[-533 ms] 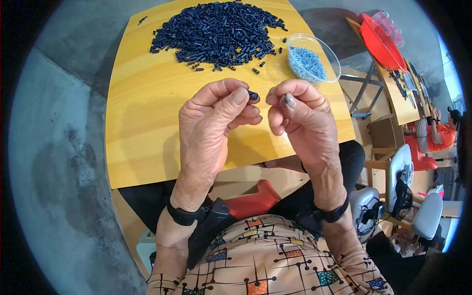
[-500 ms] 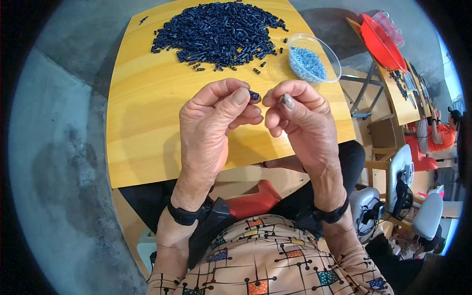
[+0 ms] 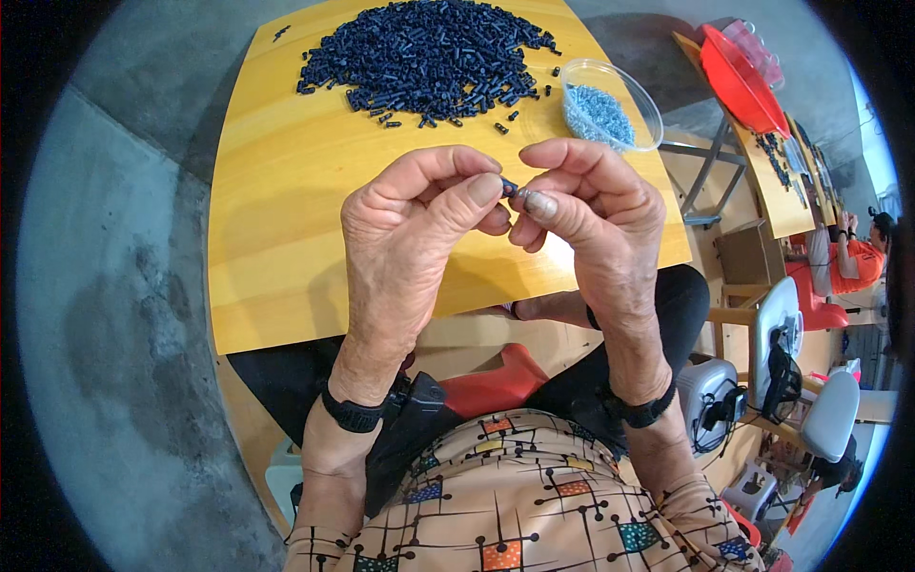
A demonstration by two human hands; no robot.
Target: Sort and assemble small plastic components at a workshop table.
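Our right hand moved to the part | our left hand pinches it; right's hold unclear | slack pinch could drop it

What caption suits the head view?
Left hand pinches a dark part, right hand at its end, over a yellow table.

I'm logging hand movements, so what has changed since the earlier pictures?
The right hand has moved left and the left hand slightly right, closing the gap at the small dark part, which the left hand still pinches. The dark pile and clear tub stay on the table.
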